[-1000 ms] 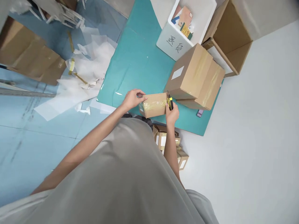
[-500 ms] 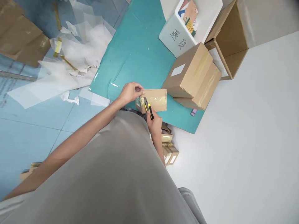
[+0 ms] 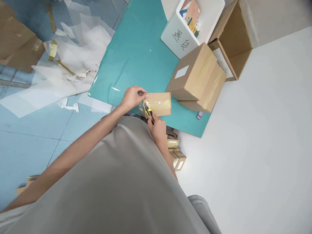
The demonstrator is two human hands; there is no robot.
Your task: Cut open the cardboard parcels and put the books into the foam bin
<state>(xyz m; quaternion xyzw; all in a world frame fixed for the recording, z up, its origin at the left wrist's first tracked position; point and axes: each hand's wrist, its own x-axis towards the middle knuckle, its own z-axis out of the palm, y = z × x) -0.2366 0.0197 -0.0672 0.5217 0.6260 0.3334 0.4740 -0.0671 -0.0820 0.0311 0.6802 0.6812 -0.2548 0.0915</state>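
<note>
A small cardboard box [image 3: 161, 103] with clear, yellowish tape across its top lies at the near edge of the teal table [image 3: 136, 55]. My left hand [image 3: 133, 97] is at the box's left end, thumb on the upper left corner and fingers curled against it. Closed around a yellow and black box cutter [image 3: 149, 114], my right hand [image 3: 158, 128] sits at the near side of the box. The cutter's blade points at the taped left end. Whether the blade has gone into the tape is too small to tell.
Two larger taped boxes [image 3: 198, 74] stand right of the small box. Behind them are a white bin [image 3: 181, 39] with packets and an open carton [image 3: 234, 42]. White sheets [image 3: 80, 55] litter the floor at left. Small boxes [image 3: 179, 159] sit below the table.
The cutter in my right hand has moved left along the box, toward its left end. The whole view has shifted slightly. My left hand keeps its place at the box corner.
</note>
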